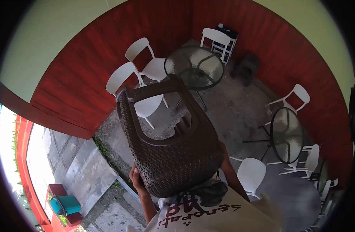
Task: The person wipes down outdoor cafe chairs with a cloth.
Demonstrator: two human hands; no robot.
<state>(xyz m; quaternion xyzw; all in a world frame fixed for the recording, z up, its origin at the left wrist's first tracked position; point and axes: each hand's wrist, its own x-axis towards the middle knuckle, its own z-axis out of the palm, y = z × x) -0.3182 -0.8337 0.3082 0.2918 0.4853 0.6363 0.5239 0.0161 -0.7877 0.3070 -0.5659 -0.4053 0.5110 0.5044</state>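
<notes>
Against left-hand fingers (135, 178), brown seat (177, 158)

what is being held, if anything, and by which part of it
A brown woven-pattern stool: left fingers on its lower left side, right fingers hidden behind it.

Across the worn grey floor (237, 116) in here, I see a round glass-topped table (200, 58) with white chairs (155, 69) close around it, a dark bulky object (246, 69) nearby, and, well apart, a second glass table (286, 135) with more white seats (251, 173) near it.
</notes>
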